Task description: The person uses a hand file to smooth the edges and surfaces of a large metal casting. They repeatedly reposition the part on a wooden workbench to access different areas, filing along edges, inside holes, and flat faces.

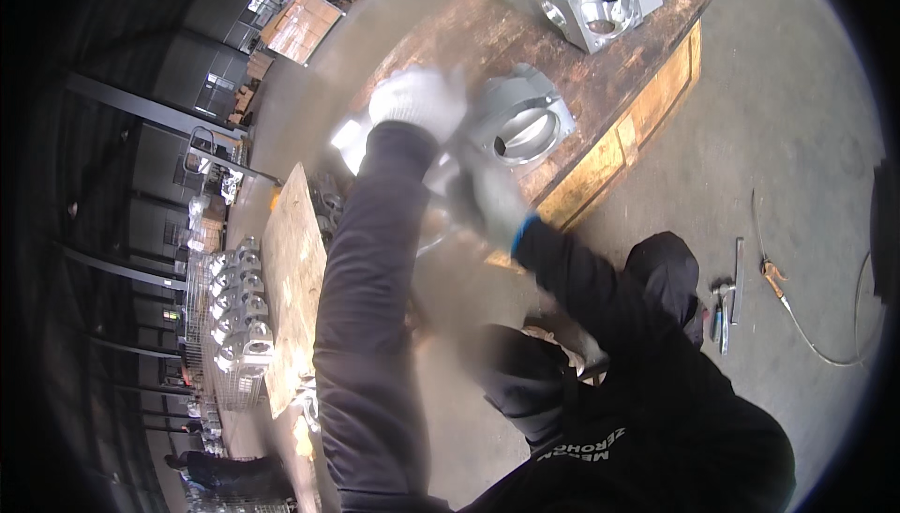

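Note:
My left hand (417, 102), in a white work glove, is stretched out over the wooden bench top, smeared by motion. My right hand (495, 202), in a pale glove with a blue cuff, is nearer to me beside the bench's front edge, also blurred. Both are next to a silver machined metal casting (527, 119) with a large round bore, which lies on the bench. Beneath and between my hands shows part of another shiny metal piece (437, 228), mostly hidden and blurred. The fingers of both hands are too smeared to read.
More metal castings (605, 7) are grouped at the bench's far end. On the floor to the right lie hand tools (720, 311), a flat metal bar (739, 274) and an orange air gun (772, 274) with its hose. A wooden board (292, 274) and rows of castings (239, 302) stand left.

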Demonstrator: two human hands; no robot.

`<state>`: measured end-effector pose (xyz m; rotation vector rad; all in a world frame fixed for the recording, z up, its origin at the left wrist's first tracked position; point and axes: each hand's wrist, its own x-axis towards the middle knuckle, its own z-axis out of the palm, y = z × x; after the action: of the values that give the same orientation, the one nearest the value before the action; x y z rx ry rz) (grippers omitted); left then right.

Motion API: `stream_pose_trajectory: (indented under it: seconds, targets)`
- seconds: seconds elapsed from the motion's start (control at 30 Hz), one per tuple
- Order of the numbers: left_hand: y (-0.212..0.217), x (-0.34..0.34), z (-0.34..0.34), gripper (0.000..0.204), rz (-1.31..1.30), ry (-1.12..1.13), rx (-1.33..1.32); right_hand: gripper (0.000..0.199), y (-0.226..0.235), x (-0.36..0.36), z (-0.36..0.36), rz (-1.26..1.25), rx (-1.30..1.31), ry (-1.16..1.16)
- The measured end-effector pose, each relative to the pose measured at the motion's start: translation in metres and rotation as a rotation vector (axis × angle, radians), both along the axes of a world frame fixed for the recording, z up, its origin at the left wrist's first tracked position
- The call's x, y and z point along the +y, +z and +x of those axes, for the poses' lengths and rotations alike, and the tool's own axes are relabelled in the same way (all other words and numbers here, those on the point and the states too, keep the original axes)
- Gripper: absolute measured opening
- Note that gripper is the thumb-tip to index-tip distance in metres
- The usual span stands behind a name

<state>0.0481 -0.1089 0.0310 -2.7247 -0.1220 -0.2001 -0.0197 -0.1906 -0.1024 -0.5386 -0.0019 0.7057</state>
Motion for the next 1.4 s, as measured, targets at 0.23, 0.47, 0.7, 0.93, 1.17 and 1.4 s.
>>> stream_pose_trajectory:
  seconds: [0.23,0.47,0.7,0.93,1.17,1.4]
  targets:
    - [0.013,0.021,0.016,0.059,-0.496,-0.245,-0.057,0.016,-0.027,-0.014,0.026,0.269,0.009,0.106]
    - [0.025,0.104,-0.028,0.030,-0.231,-0.477,-0.586,0.026,-0.020,-0.044,0.060,-0.105,-0.039,0.358]
    - [-0.013,0.120,-0.028,0.040,-0.485,-0.315,-0.731,0.031,-0.004,-0.052,0.112,-0.085,-0.425,0.495]
    - [-0.008,0.118,-0.031,0.042,-0.508,-0.386,-0.731,0.036,0.017,-0.051,0.150,-0.221,-0.468,0.498]
    - [-0.009,0.116,-0.031,0.043,-0.502,-0.422,-0.776,0.034,0.043,-0.064,0.160,-0.313,-0.639,0.507]
    - [-0.007,0.115,-0.033,0.047,-0.607,-0.421,-0.789,0.049,0.067,-0.060,0.176,-0.475,-1.029,0.469]
